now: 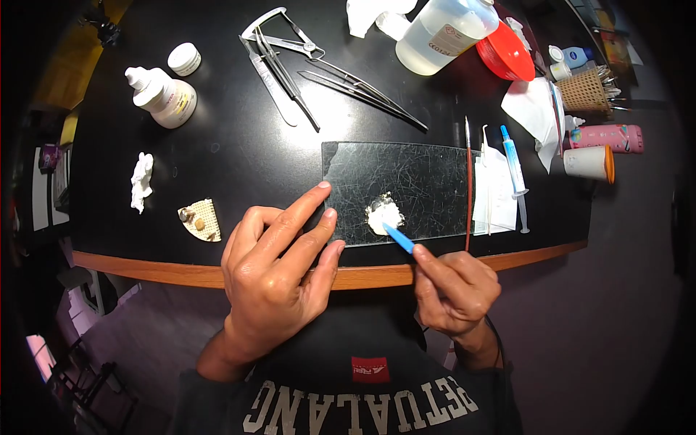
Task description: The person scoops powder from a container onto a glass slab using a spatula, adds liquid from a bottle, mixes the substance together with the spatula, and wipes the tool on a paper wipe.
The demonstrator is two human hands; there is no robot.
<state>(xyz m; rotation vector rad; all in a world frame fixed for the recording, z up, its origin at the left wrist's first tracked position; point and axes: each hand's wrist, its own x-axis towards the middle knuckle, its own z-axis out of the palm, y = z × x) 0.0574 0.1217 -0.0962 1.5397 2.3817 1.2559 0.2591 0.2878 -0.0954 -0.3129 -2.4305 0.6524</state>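
My right hand (pixel 458 291) pinches a blue spatula (pixel 401 238) near the table's front edge. The spatula's tip touches a small mound of white paste or powder (pixel 385 215). That mound lies on a scratched glass slab (pixel 428 170), toward its front. With fingers stretched out, my left hand (pixel 283 268) rests at the slab's left edge, fingertips on or beside it. A thin brush (pixel 468 181) with a reddish handle lies along the slab's right end. Beside it are white paper (pixel 495 185) and a blue-capped syringe (pixel 514 165).
Metal tweezers (pixel 366 96) and a caliper (pixel 283 36) lie beyond the slab. A white dropper bottle (pixel 163 98) and a small round jar (pixel 184 59) stand back left. A tan fan-shaped piece (pixel 201 220) sits left. A large liquid bottle (pixel 444 36) and a red bowl (pixel 507 52) are back right.
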